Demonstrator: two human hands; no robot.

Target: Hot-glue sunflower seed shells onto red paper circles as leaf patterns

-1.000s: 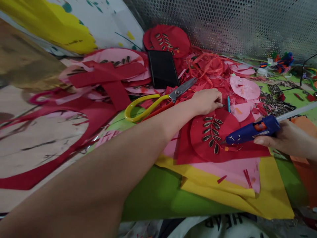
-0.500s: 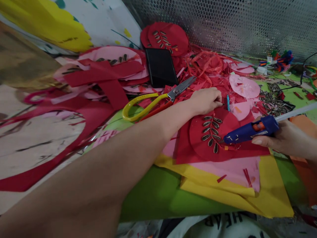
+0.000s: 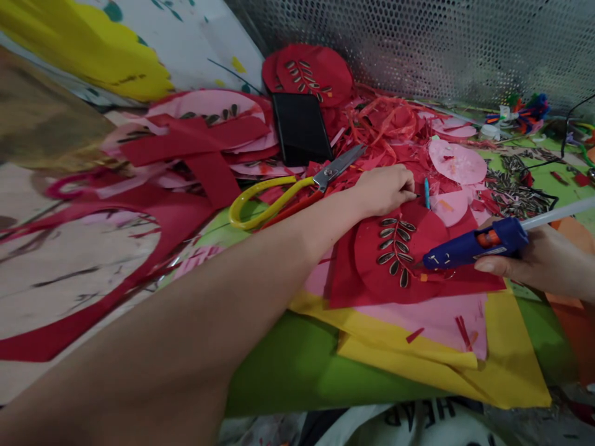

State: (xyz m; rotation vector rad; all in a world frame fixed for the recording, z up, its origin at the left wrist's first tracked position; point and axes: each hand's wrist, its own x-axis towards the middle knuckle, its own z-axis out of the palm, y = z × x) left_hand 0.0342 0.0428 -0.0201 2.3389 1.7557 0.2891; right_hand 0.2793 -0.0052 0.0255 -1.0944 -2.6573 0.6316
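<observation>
Holding, in the head view, the blue glue gun (image 3: 474, 246) in the right hand (image 3: 546, 260), wrapping the fingers closed around its grip. Pointing the nozzle leftward and slightly toward the near edge of the green-covered table (image 3: 325, 378), just beside the near half of the seed sprig (image 3: 395, 249); being unable to tell from here whether touching it. Slanting the gun's long axis from that low tip up and away to the right, trailing a pale glue stick (image 3: 562, 212) from the back toward the right edge. Running the sprig's long axis across that slant, from far end to near end of the red disc (image 3: 425, 226). Resting the disc on a red sheet (image 3: 343, 272), over a pink sheet (image 3: 418, 316) and a yellow sheet (image 3: 515, 347) toward the near edge, right of the middle. Reaching the left hand (image 3: 383, 188) across from the near left corner, curling the fingers nearly shut just by the disc's far rim, nearer to the paper than the right hand; not showing clearly whether gripping anything. Having the disc lying on the near side of the left fingertips and leftward of the right hand. Leaving scissors (image 3: 332, 176) beyond the left wrist, near a black phone (image 3: 302, 130).
</observation>
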